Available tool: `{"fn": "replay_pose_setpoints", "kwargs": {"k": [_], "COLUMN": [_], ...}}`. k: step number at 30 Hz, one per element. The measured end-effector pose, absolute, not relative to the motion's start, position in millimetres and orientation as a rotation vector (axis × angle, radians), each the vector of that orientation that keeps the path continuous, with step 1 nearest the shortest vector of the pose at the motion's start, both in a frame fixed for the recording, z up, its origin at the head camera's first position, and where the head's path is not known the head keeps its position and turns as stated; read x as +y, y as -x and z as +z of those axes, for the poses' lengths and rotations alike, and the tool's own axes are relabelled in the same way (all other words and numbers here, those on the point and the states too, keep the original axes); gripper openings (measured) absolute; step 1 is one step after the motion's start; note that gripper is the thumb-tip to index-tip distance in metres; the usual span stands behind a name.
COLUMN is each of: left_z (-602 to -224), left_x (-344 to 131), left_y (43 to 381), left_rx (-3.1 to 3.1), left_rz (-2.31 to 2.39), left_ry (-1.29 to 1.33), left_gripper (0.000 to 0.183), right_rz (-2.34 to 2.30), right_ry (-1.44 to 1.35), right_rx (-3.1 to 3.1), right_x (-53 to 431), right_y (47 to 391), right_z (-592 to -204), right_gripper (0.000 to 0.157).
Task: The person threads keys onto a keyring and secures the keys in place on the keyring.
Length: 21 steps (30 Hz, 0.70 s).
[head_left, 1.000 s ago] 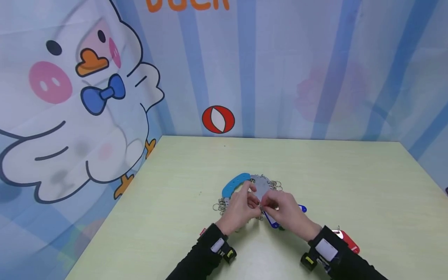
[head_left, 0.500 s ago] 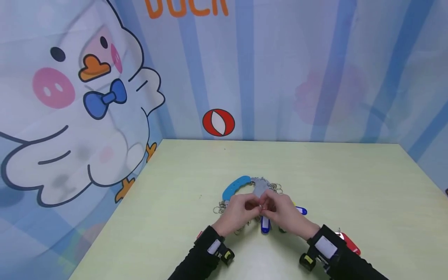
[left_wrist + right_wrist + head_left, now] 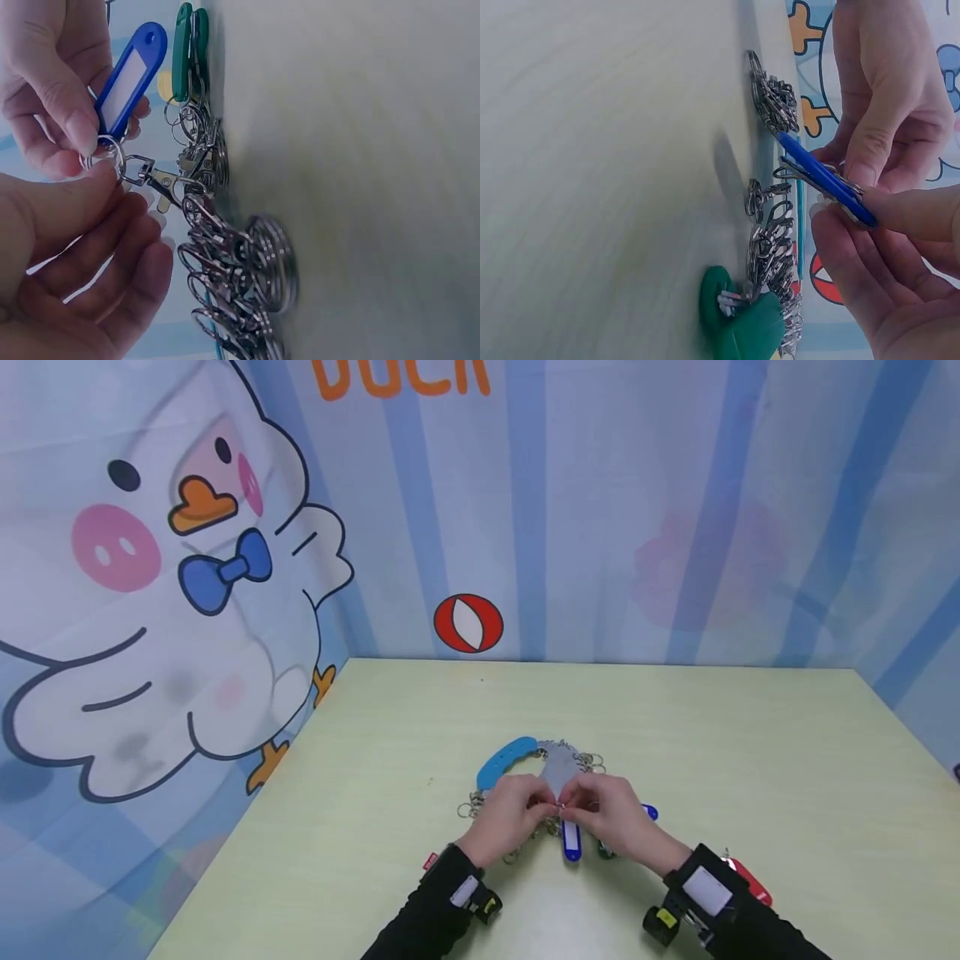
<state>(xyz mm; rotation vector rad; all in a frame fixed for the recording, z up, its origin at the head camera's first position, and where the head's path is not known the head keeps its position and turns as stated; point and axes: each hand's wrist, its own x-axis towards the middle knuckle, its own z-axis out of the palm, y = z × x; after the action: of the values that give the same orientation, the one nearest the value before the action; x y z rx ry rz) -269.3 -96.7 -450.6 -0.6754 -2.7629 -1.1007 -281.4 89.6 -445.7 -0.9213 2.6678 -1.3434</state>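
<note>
Both hands meet over the middle of the table. My left hand pinches a metal split ring between thumb and fingers in the left wrist view. A swivel clasp hangs from that ring, close to a pile of other clasps and rings. My right hand pinches a blue key tag at its ring end, thumb tip against the ring. From the right wrist, the tag appears nearly edge-on and partly covers the ring. Whether the ring passes through the tag is hidden by the fingertips.
Clasps with rings lie piled around a blue curved piece and a grey flat piece. Green tags and another blue tag lie by my right hand. A red tag sits beside the right forearm.
The blue tag has swung from slanting to hanging nearly straight down between the hands. My raised left fingers have come down to the ring. The head view has tipped slightly upward.
</note>
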Motion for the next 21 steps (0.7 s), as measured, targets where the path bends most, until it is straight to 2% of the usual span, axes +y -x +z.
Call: {"fn": "replay_pose_setpoints", "kwargs": {"k": [14, 21], "left_z": [-450.0, -449.5], "left_x": [-89.1, -89.1], "left_y": [274.2, 275.5], "left_rx": [-2.833, -2.765], "left_rz": [-0.947, -0.856], "left_ry": [0.633, 0.789], "left_gripper": [0.006, 0.008], "right_rz": [-1.339, -1.45], "right_ry": [0.925, 0.881], "right_rx": [2.624, 2.598], "right_x": [98.6, 96.3], "right_y": [283.1, 289.1], "right_z": [-440.3, -444.6], "right_gripper": [0.013, 0.014]}}
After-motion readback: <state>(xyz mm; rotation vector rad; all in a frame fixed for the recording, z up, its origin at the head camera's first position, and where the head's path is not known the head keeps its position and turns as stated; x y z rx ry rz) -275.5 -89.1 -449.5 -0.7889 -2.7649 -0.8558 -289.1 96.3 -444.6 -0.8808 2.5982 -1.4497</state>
